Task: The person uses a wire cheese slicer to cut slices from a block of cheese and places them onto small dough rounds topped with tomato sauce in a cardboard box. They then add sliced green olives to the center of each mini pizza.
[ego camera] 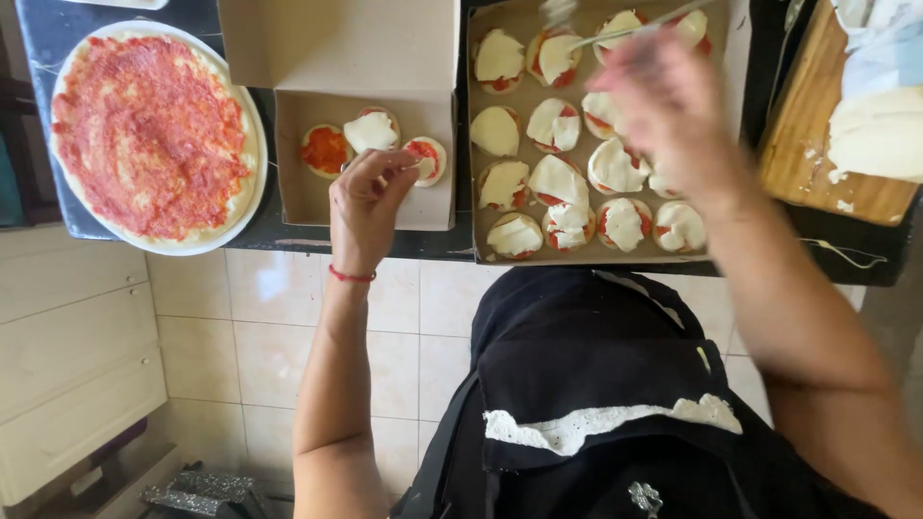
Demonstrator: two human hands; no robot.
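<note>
- Two hands work over boxes of mini pizzas.
- Left hand pinches a cheese slice at the small box; it looks soft, floppy, best held by its edge.
- Right hand, blurred, grips a fork over the large box.

A dark countertop is running along the top of the view, carrying everything. At ten o'clock a sauced pizza base on a white plate is lying. At twelve an open cardboard box is sitting; just right, a cardboard tray is resting. At two o'clock a wooden cutting board is lying.
</note>
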